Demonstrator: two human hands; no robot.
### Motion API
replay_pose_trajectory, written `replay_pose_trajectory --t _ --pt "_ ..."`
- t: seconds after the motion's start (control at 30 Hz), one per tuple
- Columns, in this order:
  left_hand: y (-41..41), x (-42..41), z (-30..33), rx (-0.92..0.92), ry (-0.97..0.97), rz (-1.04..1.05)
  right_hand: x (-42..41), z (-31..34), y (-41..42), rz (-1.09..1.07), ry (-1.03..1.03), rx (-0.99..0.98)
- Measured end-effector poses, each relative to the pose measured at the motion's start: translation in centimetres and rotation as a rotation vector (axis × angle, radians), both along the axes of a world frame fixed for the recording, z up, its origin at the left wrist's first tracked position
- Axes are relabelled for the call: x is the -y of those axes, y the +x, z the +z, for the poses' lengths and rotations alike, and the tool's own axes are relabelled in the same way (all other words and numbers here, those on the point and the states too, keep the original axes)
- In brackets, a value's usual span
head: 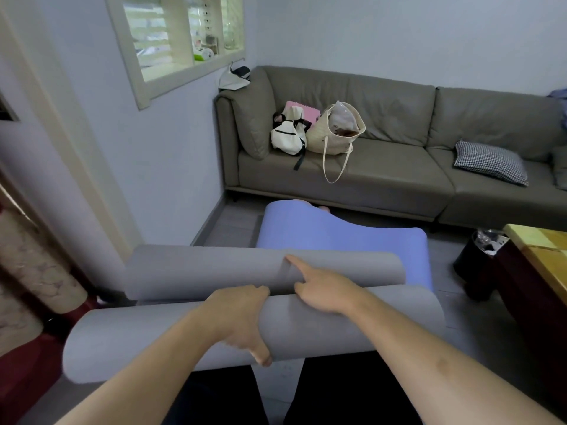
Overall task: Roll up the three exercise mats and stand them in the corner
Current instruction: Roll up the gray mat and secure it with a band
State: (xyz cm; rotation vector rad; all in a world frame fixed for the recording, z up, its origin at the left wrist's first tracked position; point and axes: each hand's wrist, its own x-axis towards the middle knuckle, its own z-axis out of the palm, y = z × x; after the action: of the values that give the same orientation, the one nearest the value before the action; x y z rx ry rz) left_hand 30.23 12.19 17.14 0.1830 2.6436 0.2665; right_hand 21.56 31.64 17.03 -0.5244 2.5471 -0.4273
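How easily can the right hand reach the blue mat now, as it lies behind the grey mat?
Probably not directly. The right hand rests on the grey mat, whose raised fold lies between it and the blue mat. It would have to reach over that fold.

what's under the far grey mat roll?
The far grey mat roll lies partly on the blue mat, which spreads toward the sofa. The floor beneath both is hidden.

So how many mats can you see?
3. A grey rolled mat lies nearest, under both hands. A second grey mat lies just beyond it. A blue mat, partly unrolled, lies on the floor by the sofa. More may be hidden.
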Motion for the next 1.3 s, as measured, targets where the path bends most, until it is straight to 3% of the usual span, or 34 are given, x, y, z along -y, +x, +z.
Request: replay_pose_trajectory --t 0.07,0.2,0.4,0.67,0.83,1.0,1.3 --pt "0.2 0.2 -0.3 -0.037 -0.013 -0.002 0.5 -0.3 -0.3 -0.024 -0.039 -0.008" --pt "0.4 0.4 -0.6 -0.059 -0.004 0.003 0.7 -1.2 0.4 0.047 -0.059 -0.224" --pt "0.6 0.5 -1.2 -0.124 -0.023 -0.032 0.1 -2.3 1.6 -0.022 -0.069 -0.434" --pt "0.0 0.8 -1.2 -0.113 0.039 -0.025 0.0 -2.5 1.4 -0.034 -0.033 -0.441" --pt "-0.9 1.6 -1.0 -0.054 0.098 -0.023 -0.8 -1.3 2.8 0.287 0.03 -0.258" --pt "-1.4 1.5 -0.2 0.022 0.113 -0.024 -1.1 -1.4 4.0 0.407 0.219 -0.336" --pt "-0.9 1.2 0.0 0.11 0.162 0.115 -1.4 -2.6 5.1 0.392 0.191 -0.513"
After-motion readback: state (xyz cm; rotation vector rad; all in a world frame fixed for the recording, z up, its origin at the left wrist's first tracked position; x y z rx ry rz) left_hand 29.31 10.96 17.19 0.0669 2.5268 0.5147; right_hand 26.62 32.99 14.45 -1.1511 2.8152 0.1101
